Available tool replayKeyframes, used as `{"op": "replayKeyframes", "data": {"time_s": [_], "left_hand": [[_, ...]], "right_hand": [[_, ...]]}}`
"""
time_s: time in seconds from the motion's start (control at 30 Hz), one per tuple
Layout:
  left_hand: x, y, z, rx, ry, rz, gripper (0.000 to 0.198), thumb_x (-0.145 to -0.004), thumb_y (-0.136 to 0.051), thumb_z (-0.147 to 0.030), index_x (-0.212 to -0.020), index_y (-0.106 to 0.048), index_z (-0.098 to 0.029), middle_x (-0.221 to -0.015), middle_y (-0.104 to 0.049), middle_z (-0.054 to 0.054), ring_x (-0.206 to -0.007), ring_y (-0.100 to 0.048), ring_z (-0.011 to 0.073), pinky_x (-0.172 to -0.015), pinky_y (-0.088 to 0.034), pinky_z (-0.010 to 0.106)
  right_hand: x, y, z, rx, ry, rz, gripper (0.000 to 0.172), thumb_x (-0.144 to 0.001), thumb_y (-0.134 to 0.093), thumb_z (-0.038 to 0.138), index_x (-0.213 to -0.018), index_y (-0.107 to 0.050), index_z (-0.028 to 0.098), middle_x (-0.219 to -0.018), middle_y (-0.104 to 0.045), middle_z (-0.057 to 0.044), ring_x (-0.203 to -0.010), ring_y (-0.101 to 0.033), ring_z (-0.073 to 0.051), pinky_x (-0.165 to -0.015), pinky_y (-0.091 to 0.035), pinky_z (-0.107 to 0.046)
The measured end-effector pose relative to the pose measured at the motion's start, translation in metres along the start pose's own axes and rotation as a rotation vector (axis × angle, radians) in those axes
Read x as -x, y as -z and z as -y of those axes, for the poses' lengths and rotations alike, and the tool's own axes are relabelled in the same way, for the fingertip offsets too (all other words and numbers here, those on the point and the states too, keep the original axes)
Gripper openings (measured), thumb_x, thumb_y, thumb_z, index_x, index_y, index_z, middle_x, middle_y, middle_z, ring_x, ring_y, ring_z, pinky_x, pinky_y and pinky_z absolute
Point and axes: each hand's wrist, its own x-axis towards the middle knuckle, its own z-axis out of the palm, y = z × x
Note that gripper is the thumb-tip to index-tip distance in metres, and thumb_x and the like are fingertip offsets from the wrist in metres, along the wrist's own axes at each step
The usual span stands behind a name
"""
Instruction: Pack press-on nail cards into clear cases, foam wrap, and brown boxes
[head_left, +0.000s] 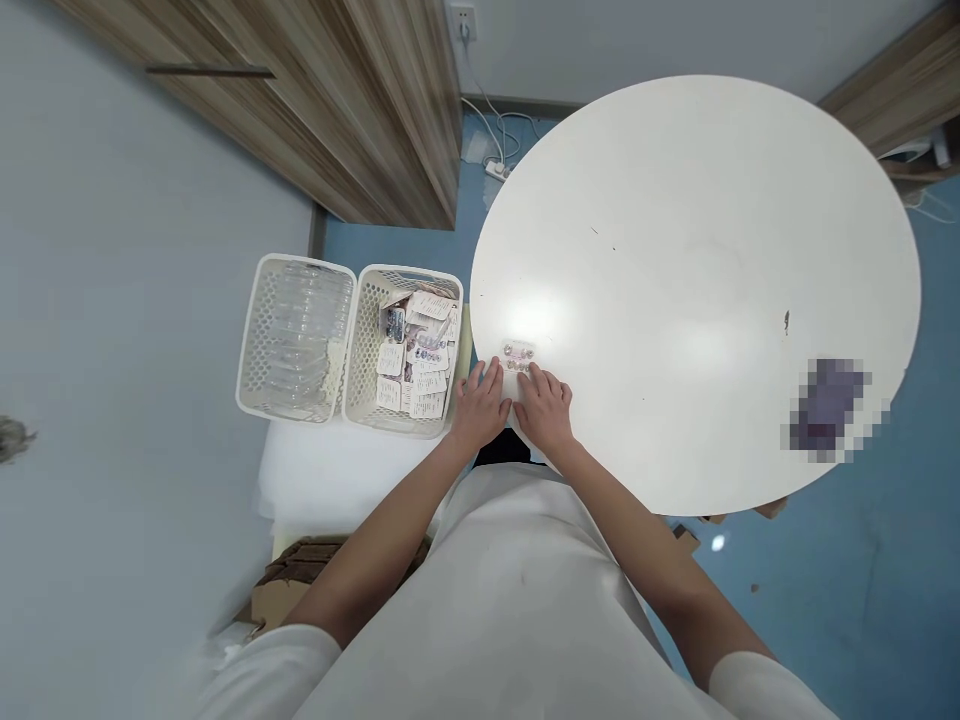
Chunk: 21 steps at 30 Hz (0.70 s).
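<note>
On the near left edge of the white table lies a small clear pack (518, 353) with rows of shiny round beads or gems and a pale lower part. My left hand (480, 406) rests at its left side, fingers stretched and spread, index fingertip by the pack's edge. Opposite it, my right hand (546, 408) lies with fingers apart, its index fingertip touching the pack's lower right corner. Both thumbs point toward each other over the pale lower part. Whether either hand pinches the pack's lower edge is hard to make out.
A white basket (350, 400) left of the table holds several printed cards and packs. Beside it, another white basket (249, 345) holds clear plastic shells. A blurred purple object (829, 403) lies on the round table (712, 250). Cardboard (274, 603) sits below left.
</note>
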Motion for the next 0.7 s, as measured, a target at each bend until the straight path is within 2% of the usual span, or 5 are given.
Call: {"op": "replayKeyframes", "data": {"time_s": [0.27, 0.47, 0.6, 0.7], "left_hand": [[-0.006, -0.002, -0.005, 0.047, -0.001, -0.010, 0.053, -0.086, -0.032, -0.033, -0.135, -0.027, -0.014, -0.142, -0.026, 0.011, -0.129, -0.020, 0.0303, -0.096, -0.023, 0.046], [-0.007, -0.003, -0.013, 0.073, 0.035, -0.030, 0.054, -0.085, -0.032, -0.032, -0.135, -0.025, -0.013, -0.143, -0.022, 0.012, -0.130, -0.018, 0.0311, -0.096, -0.023, 0.046], [0.007, -0.005, -0.022, 0.084, 0.077, -0.065, 0.054, -0.085, -0.032, -0.032, -0.135, -0.024, -0.012, -0.143, -0.022, 0.012, -0.129, -0.018, 0.0311, -0.095, -0.024, 0.046], [0.027, -0.006, -0.034, 0.114, 0.111, -0.114, 0.052, -0.085, -0.035, -0.032, -0.133, -0.029, -0.013, -0.142, -0.026, 0.012, -0.129, -0.021, 0.0301, -0.095, -0.025, 0.046]], "right_hand": [[-0.004, 0.006, -0.004, 0.025, -0.016, 0.000, 0.045, -0.080, -0.044, 0.023, -0.124, -0.040, 0.019, -0.138, -0.032, -0.011, -0.116, -0.033, -0.029, -0.092, -0.023, -0.047], [-0.005, 0.012, -0.009, 0.013, 0.004, 0.022, 0.049, -0.080, -0.046, 0.026, -0.127, -0.036, 0.018, -0.139, -0.029, -0.013, -0.118, -0.032, -0.030, -0.093, -0.025, -0.047], [0.002, 0.021, -0.018, -0.018, 0.041, 0.039, 0.055, -0.079, -0.047, 0.027, -0.131, -0.031, 0.018, -0.139, -0.027, -0.014, -0.120, -0.032, -0.031, -0.092, -0.030, -0.047], [0.020, 0.034, -0.029, -0.098, 0.097, 0.045, 0.060, -0.079, -0.045, 0.028, -0.134, -0.023, 0.016, -0.139, -0.026, -0.015, -0.120, -0.034, -0.029, -0.089, -0.038, -0.044]]}}
